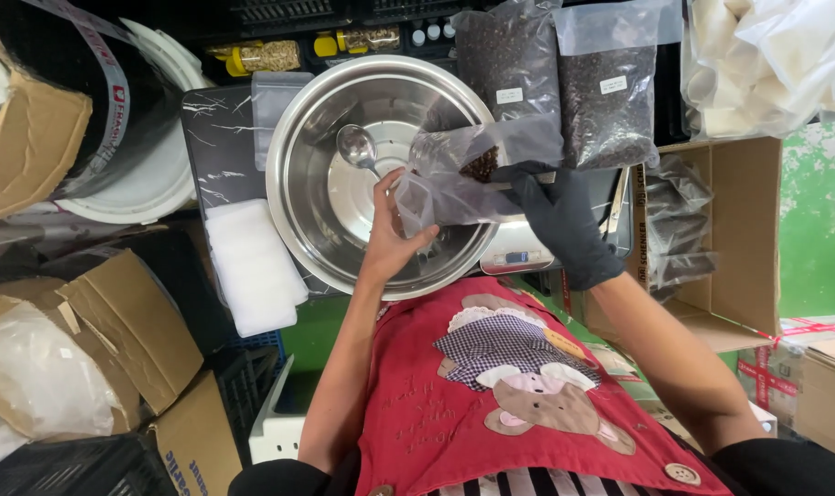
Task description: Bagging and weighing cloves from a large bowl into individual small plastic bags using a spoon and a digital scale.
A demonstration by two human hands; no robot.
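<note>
From the head camera, a dark marbled surface (220, 147) carries a wide steel bowl (316, 184) that covers most of its middle and overhangs the near edge. A metal spoon (356, 145) lies inside the bowl toward the far side. Just beyond the bowl's right rim, a small digital scale (519, 255) sits at the near right corner, partly hidden.

Open room is scarce. The strip of bare surface along the left edge is narrow, with a stack of white foam sheets (252, 266) filling its near left corner. Two sealed bags of dark grains (555, 83) stand along the far edge. An open cardboard box (711, 230) crowds the right side, and other cartons (114, 331) press in at the left, so the only free space lies over the bowl itself.

The bare left hand (390, 230) rises from below over the bowl's near right part, wrist bent back, fingers (381, 188) closed in a pinch on the lower left corner of a clear plastic bag (473, 170). The right hand (560, 220), in a black glove, comes in from the right above the scale, its fingers clamped on the bag's right end. The bag hangs stretched between both hands over the bowl's right rim, holding a small heap of dark grains; whether its mouth is open is hard to tell through the crumpled film.
</note>
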